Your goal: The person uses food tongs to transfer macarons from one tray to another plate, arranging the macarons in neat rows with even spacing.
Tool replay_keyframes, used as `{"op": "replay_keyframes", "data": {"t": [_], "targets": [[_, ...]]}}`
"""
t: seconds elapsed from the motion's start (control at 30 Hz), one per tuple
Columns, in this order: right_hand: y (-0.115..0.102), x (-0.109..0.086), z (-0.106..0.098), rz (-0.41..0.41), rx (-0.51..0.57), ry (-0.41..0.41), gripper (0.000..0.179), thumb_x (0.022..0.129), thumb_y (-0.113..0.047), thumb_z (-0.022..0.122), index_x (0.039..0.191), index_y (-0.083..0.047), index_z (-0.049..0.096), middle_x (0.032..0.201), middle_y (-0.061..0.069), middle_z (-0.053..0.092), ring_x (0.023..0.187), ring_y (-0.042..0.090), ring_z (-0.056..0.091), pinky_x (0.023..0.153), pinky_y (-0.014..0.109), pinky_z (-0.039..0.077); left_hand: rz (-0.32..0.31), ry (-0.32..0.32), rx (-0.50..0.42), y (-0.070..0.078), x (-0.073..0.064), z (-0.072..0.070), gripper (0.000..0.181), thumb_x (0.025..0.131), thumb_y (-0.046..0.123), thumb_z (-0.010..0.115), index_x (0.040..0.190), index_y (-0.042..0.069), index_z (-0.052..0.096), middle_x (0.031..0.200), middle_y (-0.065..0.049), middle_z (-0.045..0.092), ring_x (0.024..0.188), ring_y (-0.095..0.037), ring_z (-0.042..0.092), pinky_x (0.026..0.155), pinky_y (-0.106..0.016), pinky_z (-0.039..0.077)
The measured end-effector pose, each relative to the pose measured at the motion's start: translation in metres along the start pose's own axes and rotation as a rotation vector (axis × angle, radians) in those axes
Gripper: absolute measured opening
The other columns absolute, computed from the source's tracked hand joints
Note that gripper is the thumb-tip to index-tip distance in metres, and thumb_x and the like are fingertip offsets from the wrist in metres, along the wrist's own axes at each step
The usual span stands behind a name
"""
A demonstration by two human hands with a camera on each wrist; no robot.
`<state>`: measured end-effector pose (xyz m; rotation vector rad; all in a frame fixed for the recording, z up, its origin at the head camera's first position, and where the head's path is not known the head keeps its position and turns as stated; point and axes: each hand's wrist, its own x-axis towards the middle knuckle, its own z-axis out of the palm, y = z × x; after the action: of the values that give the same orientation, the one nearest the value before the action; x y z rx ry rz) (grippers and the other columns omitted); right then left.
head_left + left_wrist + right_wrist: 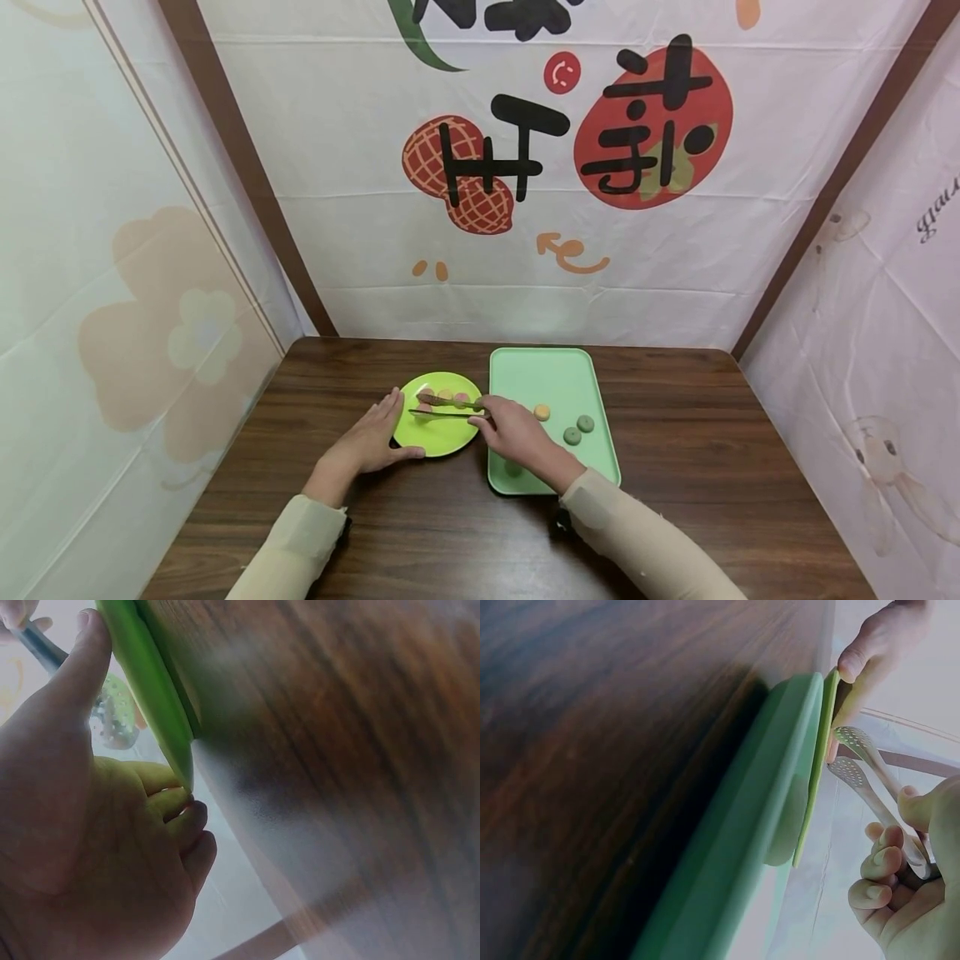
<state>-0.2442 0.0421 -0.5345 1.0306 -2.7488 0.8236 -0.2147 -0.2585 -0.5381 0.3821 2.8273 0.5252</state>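
Observation:
My right hand (519, 432) grips metal tongs (453, 415) above the yellow-green plate (438, 440). In the right wrist view the tongs' two perforated ends (847, 771) stand apart. Several small round pink and yellow pastries (462, 399) lie on the plate, partly hidden behind the tongs; whether the tongs touch one I cannot tell. My left hand (369, 437) rests against the plate's left rim, fingers extended along the edge and thumb at the near side. Seen from the left wrist, the thumb (84, 656) lies by the rim and the fingertips touch its edge.
A light green tray (540, 375) stands right of the plate, close to its rim. On it are a yellow pastry (542, 412) and two grey-green ones (572, 436). Brown wood-grain table (675, 467) surrounds them, and a printed cloth wall (525, 308) rises behind.

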Motion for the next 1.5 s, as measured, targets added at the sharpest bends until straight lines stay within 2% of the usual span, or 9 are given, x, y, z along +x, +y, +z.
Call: {"op": "replay_keyframes", "data": {"t": [0.3,0.53,1.1,1.5], "targets": [[-0.002,0.005,0.007,0.016,-0.002,-0.016,0.021,0.110,-0.032,0.064,0.110,-0.012,0.069,0.088,-0.004,0.065,0.070,0.007,0.056,0.063,0.027,0.051,0.003,0.002,-0.003,-0.001,0.001,0.002,0.122,0.095,0.069,0.071,0.169,-0.007,0.010,0.177,-0.027,0.008,0.164,-0.043,0.013,0.133,-0.059,0.018],[-0.003,0.008,0.007,0.005,0.014,-0.010,0.018,0.110,-0.031,0.065,0.109,-0.013,0.069,0.081,-0.006,0.059,0.068,0.008,0.053,0.062,0.027,0.048,0.013,0.014,0.000,-0.001,0.000,0.002,0.119,0.096,0.064,0.072,0.169,-0.008,0.011,0.177,-0.028,0.008,0.164,-0.043,0.014,0.133,-0.059,0.017],[-0.004,0.011,0.011,-0.005,0.015,-0.011,0.018,0.110,-0.030,0.065,0.108,-0.013,0.069,0.080,-0.008,0.056,0.066,0.007,0.051,0.061,0.026,0.046,0.018,0.014,0.004,-0.001,0.000,0.001,0.119,0.096,0.065,0.072,0.168,-0.008,0.012,0.177,-0.028,0.010,0.164,-0.043,0.014,0.133,-0.058,0.017],[-0.005,0.008,0.009,0.039,0.032,-0.015,0.026,0.110,-0.033,0.065,0.119,-0.010,0.072,0.093,-0.002,0.070,0.073,0.007,0.060,0.065,0.028,0.054,0.019,0.012,0.013,-0.001,0.001,0.001,0.118,0.096,0.065,0.071,0.169,-0.008,0.012,0.177,-0.027,0.009,0.164,-0.043,0.014,0.133,-0.057,0.016]]}}
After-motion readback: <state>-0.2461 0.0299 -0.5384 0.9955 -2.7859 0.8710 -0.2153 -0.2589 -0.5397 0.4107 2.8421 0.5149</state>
